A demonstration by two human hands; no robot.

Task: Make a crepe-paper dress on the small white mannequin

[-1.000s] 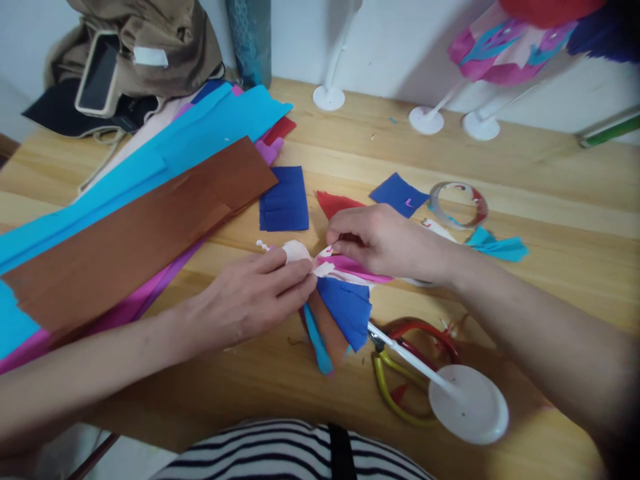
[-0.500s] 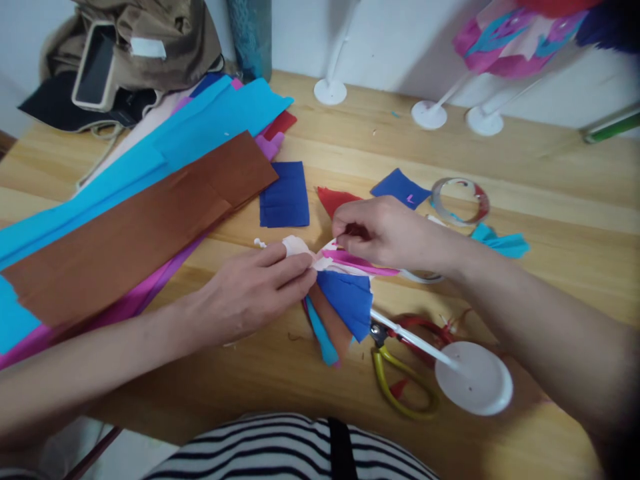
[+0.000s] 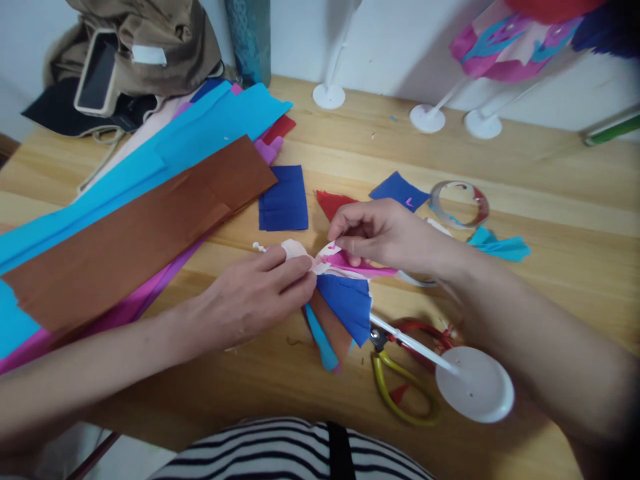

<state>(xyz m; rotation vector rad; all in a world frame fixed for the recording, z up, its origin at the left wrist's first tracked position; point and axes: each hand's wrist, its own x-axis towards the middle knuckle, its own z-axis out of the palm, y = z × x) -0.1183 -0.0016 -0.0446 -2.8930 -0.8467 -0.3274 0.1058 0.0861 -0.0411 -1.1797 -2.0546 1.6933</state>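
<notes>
A small paper doll lies on the wooden table [image 3: 550, 200], with a pale round head [image 3: 293, 249] and a fanned skirt of blue, brown and cyan paper [image 3: 345, 307]. My left hand [image 3: 250, 297] pinches it closed at the neck, just below the head. My right hand [image 3: 385, 233] is closed on a pink and white paper strip [image 3: 350, 261] at the doll's upper side. The doll's white stick [image 3: 410, 345] runs to a round white base [image 3: 475, 393].
Long sheets of brown, cyan and magenta crepe paper [image 3: 135, 227] cover the left. Blue squares [image 3: 283, 199], a red scrap [image 3: 333, 202], a tape roll [image 3: 459, 203] and scissors [image 3: 400, 387] lie around. White stands, a finished doll [image 3: 505, 40] and a bag with a phone [image 3: 97, 70] stand at the back.
My right hand's fingers have shifted slightly on the pink strip near the doll's neck. My left hand keeps its hold; the camera has wobbled a little.
</notes>
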